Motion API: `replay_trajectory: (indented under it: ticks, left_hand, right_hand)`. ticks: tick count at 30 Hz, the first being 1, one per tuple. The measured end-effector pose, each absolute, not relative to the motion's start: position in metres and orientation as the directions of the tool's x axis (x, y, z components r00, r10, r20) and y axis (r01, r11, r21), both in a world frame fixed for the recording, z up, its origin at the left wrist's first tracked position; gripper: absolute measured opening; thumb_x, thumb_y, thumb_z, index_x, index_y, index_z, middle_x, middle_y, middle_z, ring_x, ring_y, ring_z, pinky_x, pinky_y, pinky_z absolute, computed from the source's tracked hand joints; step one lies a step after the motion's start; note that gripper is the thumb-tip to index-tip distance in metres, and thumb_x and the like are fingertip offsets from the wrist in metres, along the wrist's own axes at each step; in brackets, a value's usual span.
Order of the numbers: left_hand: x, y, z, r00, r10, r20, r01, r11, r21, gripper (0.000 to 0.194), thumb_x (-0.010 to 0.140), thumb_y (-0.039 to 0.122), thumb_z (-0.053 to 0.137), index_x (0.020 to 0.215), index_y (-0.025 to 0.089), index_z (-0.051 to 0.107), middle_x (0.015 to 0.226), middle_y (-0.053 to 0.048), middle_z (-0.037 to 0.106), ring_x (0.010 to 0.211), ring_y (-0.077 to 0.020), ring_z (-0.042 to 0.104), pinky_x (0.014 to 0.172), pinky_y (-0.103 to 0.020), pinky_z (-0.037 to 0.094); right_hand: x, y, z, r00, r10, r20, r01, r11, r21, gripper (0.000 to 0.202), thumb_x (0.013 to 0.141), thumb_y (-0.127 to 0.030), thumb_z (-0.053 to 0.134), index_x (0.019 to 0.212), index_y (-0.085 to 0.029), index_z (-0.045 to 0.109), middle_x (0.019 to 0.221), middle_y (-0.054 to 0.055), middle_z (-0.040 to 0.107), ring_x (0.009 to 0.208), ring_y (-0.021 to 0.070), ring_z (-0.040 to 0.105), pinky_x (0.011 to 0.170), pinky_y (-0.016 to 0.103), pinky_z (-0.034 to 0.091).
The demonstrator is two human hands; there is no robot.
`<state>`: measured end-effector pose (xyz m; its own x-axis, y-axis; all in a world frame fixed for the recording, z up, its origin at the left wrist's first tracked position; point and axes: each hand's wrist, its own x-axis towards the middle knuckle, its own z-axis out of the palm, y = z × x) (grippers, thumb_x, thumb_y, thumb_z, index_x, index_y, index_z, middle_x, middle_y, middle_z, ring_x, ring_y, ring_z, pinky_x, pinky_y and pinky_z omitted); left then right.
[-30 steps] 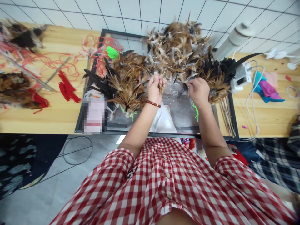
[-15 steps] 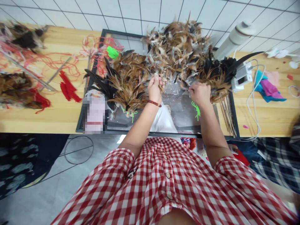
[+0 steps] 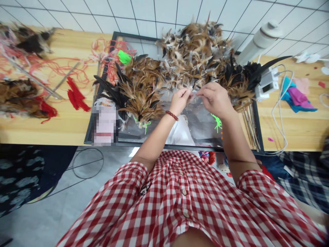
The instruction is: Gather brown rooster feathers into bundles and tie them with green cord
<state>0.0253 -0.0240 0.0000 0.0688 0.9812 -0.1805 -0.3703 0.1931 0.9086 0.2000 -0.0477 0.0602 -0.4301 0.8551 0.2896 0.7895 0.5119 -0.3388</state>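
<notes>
From the head camera, the left hand point(image 3: 180, 99) and right hand point(image 3: 214, 97) meet almost tip to tip over a black-rimmed tray point(image 3: 144, 146) on the wooden tabletop point(image 3: 64, 132). The left fingers are drawn in tight on a small tuft point(image 3: 190, 96) of feathers, mostly hidden by the hand itself and hard to make out. Opposite, the right thumb and forefinger come nearly together right beside it; whether they grip anything I cannot tell, the tips being so small here. A beaded bracelet point(image 3: 172, 115) rings the left wrist.

Just beyond both hands rises the big feather pile point(image 3: 192, 51), its front edge partly covered by the right hand. Over on the left lies a brown feather bundle point(image 3: 144, 92), green strands poking from its near end. On the right, black feathers point(image 3: 240, 75) crowd up to a white device point(image 3: 267, 84), and a pale bottle point(image 3: 259, 44) leans behind. 1 more clump of green strands point(image 3: 217, 121) shows beside the right forearm, which crosses in front of part of the tray; thin sticks point(image 3: 249, 127) line the tray's right side. At its near left corner, 1 item point(image 3: 105, 125) is pixelated beyond reading. The feathers at far left are cut off by the frame.
</notes>
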Motion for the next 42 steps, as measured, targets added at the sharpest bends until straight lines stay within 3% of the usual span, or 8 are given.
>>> replay_trajectory:
  ticks: [10, 17, 20, 23, 25, 30, 35, 42]
  left_hand:
    - [0.025, -0.029, 0.005, 0.168, 0.970, -0.179, -0.316, 0.224, 0.922, 0.030, 0.091, 0.018, 0.080, 0.063, 0.019, 0.067, 0.056, 0.004, 0.058, 0.057, -0.0081, 0.053, 0.061, -0.018, 0.040]
    - [0.023, -0.022, 0.007, 0.000, 0.944, -0.330, -0.503, 0.285, 0.816, 0.030, 0.095, 0.030, 0.079, 0.070, 0.020, 0.064, 0.057, 0.006, 0.055, 0.060, -0.0066, 0.057, 0.067, -0.017, 0.046]
    - [0.022, -0.022, 0.006, 0.009, 0.934, -0.356, -0.519, 0.309, 0.797, 0.026, 0.094, 0.038, 0.080, 0.077, 0.022, 0.068, 0.057, 0.006, 0.056, 0.063, -0.0079, 0.061, 0.071, -0.018, 0.050]
    - [0.023, -0.022, 0.005, 0.018, 0.932, -0.363, -0.523, 0.318, 0.791, 0.025, 0.094, 0.039, 0.079, 0.079, 0.022, 0.069, 0.057, 0.006, 0.057, 0.063, -0.0080, 0.061, 0.072, -0.019, 0.051]
    - [0.024, -0.023, 0.005, 0.028, 0.933, -0.360, -0.508, 0.323, 0.798, 0.024, 0.095, 0.034, 0.078, 0.076, 0.022, 0.068, 0.056, 0.007, 0.057, 0.060, -0.0071, 0.059, 0.069, -0.018, 0.050]
    - [0.031, -0.031, 0.009, 0.164, 0.913, -0.373, -0.434, 0.406, 0.804, 0.027, 0.096, 0.020, 0.075, 0.071, 0.017, 0.063, 0.063, 0.004, 0.066, 0.057, -0.0054, 0.061, 0.061, -0.016, 0.048]
    - [0.032, -0.036, 0.011, 0.367, 0.786, -0.497, -0.444, 0.618, 0.649, 0.018, 0.099, 0.032, 0.073, 0.091, 0.018, 0.067, 0.076, 0.000, 0.076, 0.065, -0.0109, 0.072, 0.069, -0.023, 0.058]
    - [0.031, -0.035, 0.016, 0.355, 0.787, -0.504, -0.622, 0.601, 0.501, 0.018, 0.103, 0.016, 0.061, 0.086, 0.016, 0.067, 0.064, 0.004, 0.066, 0.056, -0.0075, 0.063, 0.074, -0.021, 0.058]
  right_hand:
    - [0.200, -0.034, 0.045, -0.102, 0.956, 0.275, 0.844, 0.230, -0.485, 0.028, 0.099, -0.036, 0.059, 0.121, -0.026, 0.073, 0.114, 0.011, 0.078, 0.110, 0.0298, 0.071, 0.105, 0.049, 0.056]
    - [0.222, -0.018, 0.007, 0.211, 0.977, -0.034, 0.946, -0.213, -0.244, 0.017, 0.082, -0.031, 0.080, 0.076, -0.022, 0.068, 0.094, 0.016, 0.078, 0.109, 0.0399, 0.074, 0.100, 0.058, 0.057]
    - [0.228, -0.017, -0.003, 0.176, 0.984, -0.022, 0.850, -0.163, -0.502, 0.027, 0.081, -0.023, 0.077, 0.064, -0.024, 0.056, 0.067, 0.006, 0.067, 0.083, 0.0294, 0.072, 0.087, 0.048, 0.060]
    - [0.230, -0.021, -0.004, 0.146, 0.987, -0.073, 0.439, -0.131, -0.889, 0.031, 0.080, -0.034, 0.082, 0.070, -0.025, 0.054, 0.059, -0.002, 0.061, 0.059, 0.0180, 0.063, 0.062, 0.034, 0.056]
    - [0.228, -0.026, -0.003, 0.098, 0.988, -0.120, 0.151, -0.134, -0.979, 0.042, 0.071, -0.044, 0.092, 0.076, -0.024, 0.055, 0.065, -0.002, 0.066, 0.057, 0.0147, 0.063, 0.054, 0.028, 0.053]
    - [0.209, -0.035, -0.005, 0.122, 0.992, -0.044, -0.046, -0.039, -0.998, 0.059, 0.056, -0.061, 0.099, 0.076, -0.025, 0.057, 0.076, 0.000, 0.072, 0.068, 0.0159, 0.072, 0.057, 0.027, 0.058]
    - [0.188, -0.047, -0.007, 0.337, 0.891, 0.304, 0.210, 0.243, -0.947, 0.039, 0.081, -0.067, 0.079, 0.088, -0.030, 0.068, 0.098, 0.005, 0.078, 0.102, 0.0260, 0.079, 0.093, 0.046, 0.067]
    - [0.181, -0.069, -0.010, -0.063, 0.860, 0.505, 0.498, 0.466, -0.731, 0.025, 0.096, -0.054, 0.065, 0.088, -0.033, 0.078, 0.112, 0.006, 0.085, 0.113, 0.0282, 0.081, 0.110, 0.052, 0.062]
